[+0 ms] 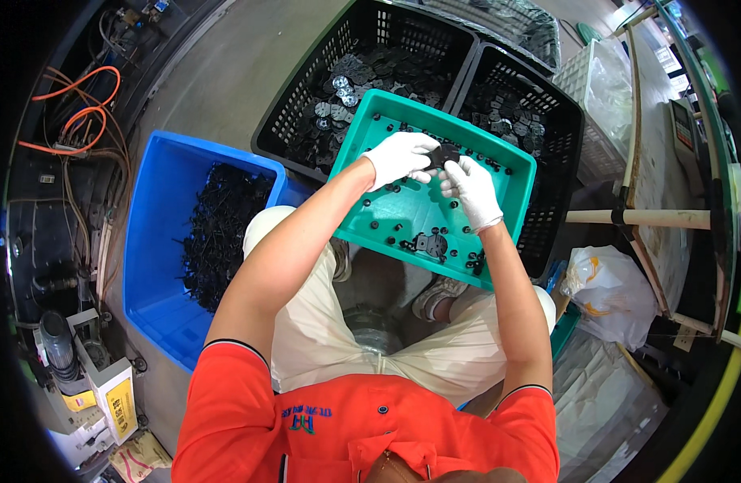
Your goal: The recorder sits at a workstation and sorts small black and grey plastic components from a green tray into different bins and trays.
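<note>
Both my hands wear white gloves and meet above a green tray (435,208). Between them is a small flat black plastic part (443,154). My left hand (402,158) pinches its left side with thumb and fingers. From the right, the fingers of my right hand (472,190) close on the same part. Several small round black pieces (375,225) lie scattered over the tray's floor. Near the tray's front edge, a dark perforated plate-like part (431,244) rests among them. The gloves partly cover the held part, so its full shape is hidden.
Behind the tray stand two black crates, the left one (306,101) and the right one (570,133), both holding flat black parts. A blue bin (149,266) at my left contains thin black scraps (221,233). To the right are a white plastic bag (616,290) and a pipe rack (660,219).
</note>
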A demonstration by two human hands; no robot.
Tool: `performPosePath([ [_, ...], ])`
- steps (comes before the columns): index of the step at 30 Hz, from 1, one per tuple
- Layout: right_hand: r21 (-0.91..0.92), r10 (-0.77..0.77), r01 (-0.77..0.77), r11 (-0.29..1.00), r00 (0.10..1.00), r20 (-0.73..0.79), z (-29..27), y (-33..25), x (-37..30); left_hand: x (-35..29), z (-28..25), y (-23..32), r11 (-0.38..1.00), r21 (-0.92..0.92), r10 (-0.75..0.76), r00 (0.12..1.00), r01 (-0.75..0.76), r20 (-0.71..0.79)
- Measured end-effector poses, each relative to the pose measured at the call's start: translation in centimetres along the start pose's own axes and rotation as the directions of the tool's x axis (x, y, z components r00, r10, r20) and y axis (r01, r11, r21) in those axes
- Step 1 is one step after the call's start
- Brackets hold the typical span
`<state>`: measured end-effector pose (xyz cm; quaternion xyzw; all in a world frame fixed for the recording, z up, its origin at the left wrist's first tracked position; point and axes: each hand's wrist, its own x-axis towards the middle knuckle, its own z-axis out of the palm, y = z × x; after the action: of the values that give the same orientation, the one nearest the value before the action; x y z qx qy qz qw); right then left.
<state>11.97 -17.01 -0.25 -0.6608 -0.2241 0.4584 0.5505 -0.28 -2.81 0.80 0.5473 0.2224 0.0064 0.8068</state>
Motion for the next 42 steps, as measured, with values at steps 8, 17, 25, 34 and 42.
performPosePath([
  [8,0.402,-0.048,0.137,0.905,0.974,-0.222,-4.7,-1.7,0.5,0.4,-0.7,0.3,0.999,0.042,-0.003,0.989,0.010,-0.150],
  [17,-0.794,0.204,0.450,0.408,0.803,0.560,0.8,1.9,-3.7,0.3,-0.2,0.3,0.990,0.109,-0.076,0.991,0.088,-0.108],
  [25,-0.600,-0.116,0.307,0.739,0.935,0.335,0.7,2.3,-2.1,0.4,-0.5,0.1,0.981,0.141,-0.116,0.987,0.130,-0.108],
  [34,0.345,0.000,-0.001,0.939,1.000,0.003,-0.2,0.4,-1.0,0.3,-0.9,-0.5,0.991,0.116,-0.063,0.998,0.060,0.022],
  [42,0.059,0.030,-0.033,0.998,0.998,0.052,0.1,0.0,-1.2,0.6,-0.6,0.1,0.999,-0.038,0.017,0.990,-0.022,-0.139],
])
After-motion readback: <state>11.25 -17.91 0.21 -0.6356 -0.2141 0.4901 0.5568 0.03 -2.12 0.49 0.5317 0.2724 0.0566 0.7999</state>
